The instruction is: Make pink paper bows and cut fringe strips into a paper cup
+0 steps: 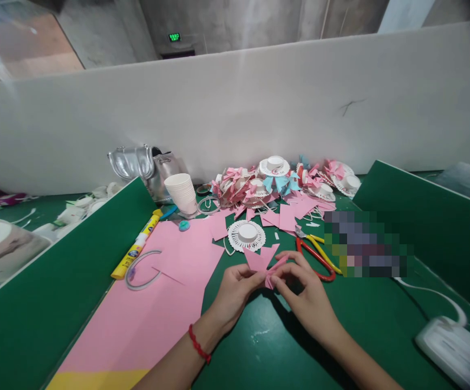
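Note:
A pink paper bow (261, 261) is pinched between my two hands over the green table. My left hand (237, 290) grips its left side with thumb and fingers. On the other side, the thumb and fingertips of my right hand (302, 287) close on the paper near its middle. Just beyond the bow lies a small white paper hat (247, 234) with a slit, frilled brim. To the right of it rest scissors (318, 254) with red and yellow handles. A large pink paper sheet (170, 309) spreads to the left of my left hand.
Finished-looking paper hats with bows (255, 187) are heaped at the back among pink scraps (287, 216). Stacked paper cups (181, 192), a yellow glue tube (137, 244) and a tape ring (131, 276) stand left. Green dividers (430, 233) flank the table; a white power strip (454, 346) lies right.

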{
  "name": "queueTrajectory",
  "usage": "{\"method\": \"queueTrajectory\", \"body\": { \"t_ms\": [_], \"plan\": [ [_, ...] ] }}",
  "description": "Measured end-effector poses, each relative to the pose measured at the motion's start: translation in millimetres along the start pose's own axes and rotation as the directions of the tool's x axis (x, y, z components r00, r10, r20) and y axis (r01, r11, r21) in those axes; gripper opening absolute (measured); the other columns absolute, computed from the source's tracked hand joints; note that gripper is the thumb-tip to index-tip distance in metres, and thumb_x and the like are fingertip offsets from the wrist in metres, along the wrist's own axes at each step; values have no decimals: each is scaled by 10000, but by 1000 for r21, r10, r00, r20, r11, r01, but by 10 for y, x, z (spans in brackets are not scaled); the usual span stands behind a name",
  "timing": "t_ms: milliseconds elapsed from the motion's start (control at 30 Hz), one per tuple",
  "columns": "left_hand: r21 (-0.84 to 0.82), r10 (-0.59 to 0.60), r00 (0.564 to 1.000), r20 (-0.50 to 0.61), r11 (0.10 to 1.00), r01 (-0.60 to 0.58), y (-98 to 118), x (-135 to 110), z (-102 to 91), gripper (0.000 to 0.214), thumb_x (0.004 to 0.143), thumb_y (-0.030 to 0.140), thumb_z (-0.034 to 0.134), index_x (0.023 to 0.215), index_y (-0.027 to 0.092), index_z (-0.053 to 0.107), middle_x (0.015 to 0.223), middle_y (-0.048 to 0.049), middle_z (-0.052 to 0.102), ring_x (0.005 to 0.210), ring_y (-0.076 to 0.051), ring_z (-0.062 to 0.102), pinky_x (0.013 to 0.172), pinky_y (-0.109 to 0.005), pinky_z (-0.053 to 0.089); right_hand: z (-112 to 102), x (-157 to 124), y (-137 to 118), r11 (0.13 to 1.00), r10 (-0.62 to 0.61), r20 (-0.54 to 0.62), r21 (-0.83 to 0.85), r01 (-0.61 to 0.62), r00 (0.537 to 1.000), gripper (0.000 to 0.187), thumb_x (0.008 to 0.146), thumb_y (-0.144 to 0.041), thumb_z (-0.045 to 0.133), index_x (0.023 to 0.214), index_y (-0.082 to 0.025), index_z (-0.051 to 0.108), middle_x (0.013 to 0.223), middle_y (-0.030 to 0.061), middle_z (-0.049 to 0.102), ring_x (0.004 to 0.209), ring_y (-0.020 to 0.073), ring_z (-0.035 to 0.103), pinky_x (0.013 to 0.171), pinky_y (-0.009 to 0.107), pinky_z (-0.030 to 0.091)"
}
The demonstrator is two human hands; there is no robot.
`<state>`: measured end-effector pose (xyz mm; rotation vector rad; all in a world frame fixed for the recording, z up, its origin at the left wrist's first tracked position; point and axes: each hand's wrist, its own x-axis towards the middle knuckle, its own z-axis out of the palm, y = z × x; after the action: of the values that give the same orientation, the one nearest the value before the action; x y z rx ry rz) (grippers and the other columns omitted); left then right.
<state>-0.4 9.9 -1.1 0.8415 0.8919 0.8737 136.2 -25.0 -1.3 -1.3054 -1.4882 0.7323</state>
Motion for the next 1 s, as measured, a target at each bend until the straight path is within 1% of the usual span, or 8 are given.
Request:
{"method": "queueTrajectory", "body": {
  "t_ms": [133, 267, 400, 500, 567, 767, 900, 1000],
  "plan": [
    [79, 64, 998, 8, 995, -64, 17, -4, 36, 168, 634, 245, 673, 733, 110, 664, 695, -61, 650, 661, -153, 547, 660, -271, 409, -23, 3, -1, 999, -14, -65, -32, 12, 998, 105, 770, -187, 544, 671, -211, 566, 935, 74, 506, 1016, 269, 477, 701, 345, 434],
    [227, 135, 989, 56, 963, -144, 44, -46, 55, 90, 627, 203, 630, 671, 125, 638, 638, -23, 592, 606, -138, 485, 580, -244, 372, -115, 43, 7, 999, -24, -157, -37, 18, 987, 75, 757, -221, 550, 830, -216, 531, 1075, 92, 459, 1066, 275, 425, 850, 427, 349],
    [418, 92, 950, 299, 882, -217, 93, -117, 54, 27, 623, 139, 580, 620, 129, 605, 610, -8, 532, 597, -131, 433, 562, -241, 335, -159, 71, -72, 999, -9, 22, 36, 8, 1000, 139, 734, -180, 555, 868, -206, 581, 864, 48, 609, 831, 215, 561, 739, 339, 432],
    [470, 58, 918, 392, 846, -254, 126, -135, 45, 41, 624, 118, 564, 594, 133, 589, 618, -5, 520, 625, -136, 434, 595, -246, 340, -144, 71, -135, 996, -1, 136, 86, -10, 991, 92, 709, -151, 573, 641, -199, 611, 632, -7, 595, 624, 166, 550, 585, 264, 427],
    [416, 54, 927, 371, 883, -218, 131, -114, 28, 15, 620, 132, 586, 607, 140, 587, 612, 0, 517, 619, -133, 449, 596, -246, 346, -140, 75, -139, 993, 32, 109, 110, -44, 994, 155, 706, -181, 586, 552, -195, 579, 563, -21, 539, 560, 151, 504, 525, 251, 392],
    [50, 27, 985, 170, 998, -36, 98, 10, -45, 85, 622, 201, 636, 654, 142, 583, 583, 2, 535, 537, -108, 476, 552, -237, 368, -171, 112, -37, 941, 211, -30, 278, -195, 977, 193, 704, -372, 606, 652, -209, 516, 480, -49, 532, 426, 133, 513, 424, 229, 387],
    [-160, 23, 986, 165, 987, 4, 123, 19, -51, 156, 664, 229, 631, 794, 144, 618, 798, -57, 620, 755, -162, 565, 742, -291, 405, -138, 103, -5, 899, 256, -42, 377, -222, 966, 224, 720, -417, 587, 724, -229, 463, 497, -54, 558, 449, 134, 545, 452, 228, 429],
    [-185, 34, 983, 180, 983, 0, 137, 5, -41, 196, 647, 220, 663, 818, 129, 632, 795, -59, 629, 743, -152, 563, 737, -272, 401, -92, 73, -3, 883, 258, 5, 405, -238, 966, 168, 759, -371, 534, 791, -229, 451, 524, -46, 576, 482, 137, 559, 498, 245, 457]
  ]
}}
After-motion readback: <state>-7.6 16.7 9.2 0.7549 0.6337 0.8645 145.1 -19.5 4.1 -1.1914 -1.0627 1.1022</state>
